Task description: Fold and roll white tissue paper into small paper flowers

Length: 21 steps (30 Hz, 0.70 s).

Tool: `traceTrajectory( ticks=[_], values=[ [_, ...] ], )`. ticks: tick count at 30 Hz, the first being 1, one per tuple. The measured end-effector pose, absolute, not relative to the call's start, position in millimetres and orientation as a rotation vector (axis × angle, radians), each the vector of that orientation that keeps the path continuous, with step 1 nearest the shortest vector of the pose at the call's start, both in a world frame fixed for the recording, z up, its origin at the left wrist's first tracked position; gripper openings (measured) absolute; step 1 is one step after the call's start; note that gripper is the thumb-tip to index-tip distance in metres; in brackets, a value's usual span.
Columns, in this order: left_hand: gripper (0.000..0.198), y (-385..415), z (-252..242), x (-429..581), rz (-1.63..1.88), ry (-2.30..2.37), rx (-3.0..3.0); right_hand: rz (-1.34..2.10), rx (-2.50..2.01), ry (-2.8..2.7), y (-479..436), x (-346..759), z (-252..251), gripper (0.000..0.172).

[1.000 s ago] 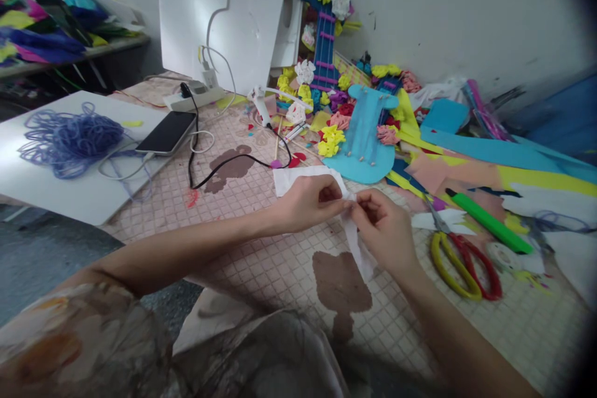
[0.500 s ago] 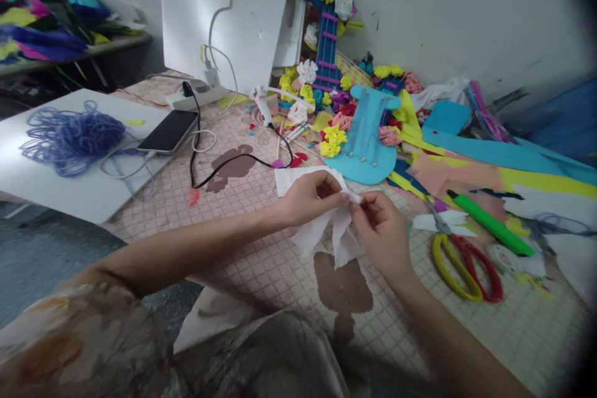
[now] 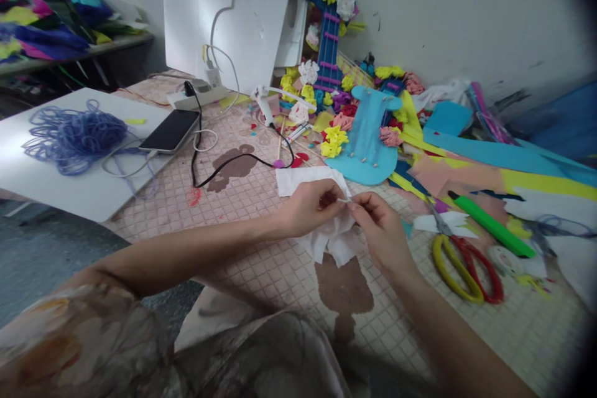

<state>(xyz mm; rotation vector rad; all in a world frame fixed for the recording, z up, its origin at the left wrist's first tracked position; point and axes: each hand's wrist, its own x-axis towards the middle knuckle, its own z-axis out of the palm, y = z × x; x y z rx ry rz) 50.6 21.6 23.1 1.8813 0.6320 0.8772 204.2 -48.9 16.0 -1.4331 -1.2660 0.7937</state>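
Between both hands is a strip of thin white crepe paper [image 3: 333, 242], its loose part hanging toward the table. My left hand [image 3: 310, 205] pinches the strip's upper edge between thumb and forefinger. My right hand [image 3: 382, 230] pinches the same edge just beside it, the fingertips of the two hands almost touching. Another flat piece of white paper [image 3: 298, 179] shows behind my left hand; whether it joins the held strip I cannot tell. Just beyond the hands lies a light-blue guitar-shaped cutout [image 3: 368, 137] with beads and string.
Scissors with yellow and red handles [image 3: 466, 267] and a green cutter knife [image 3: 492, 224] lie at the right. A glue gun [image 3: 264, 106] stands behind, its black cord crossing the table. On the left are a phone [image 3: 168, 130] and blue yarn [image 3: 77, 137] on a white board.
The fingertips have drawn closer together and the held paper edge is pinched narrower. The hanging part of the white paper has shifted and folded slightly.
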Motion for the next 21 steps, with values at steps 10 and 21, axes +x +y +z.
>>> traceTrajectory(
  ticks=[10,21],
  values=[
    [0.023,26,20,51,0.767,0.694,1.669,0.841,-1.381,-1.176,-54,204,13,0.014],
    [0.015,28,21,54,0.634,0.707,1.505,0.606,-1.444,-1.32,-57,194,11,0.008]
  ],
)
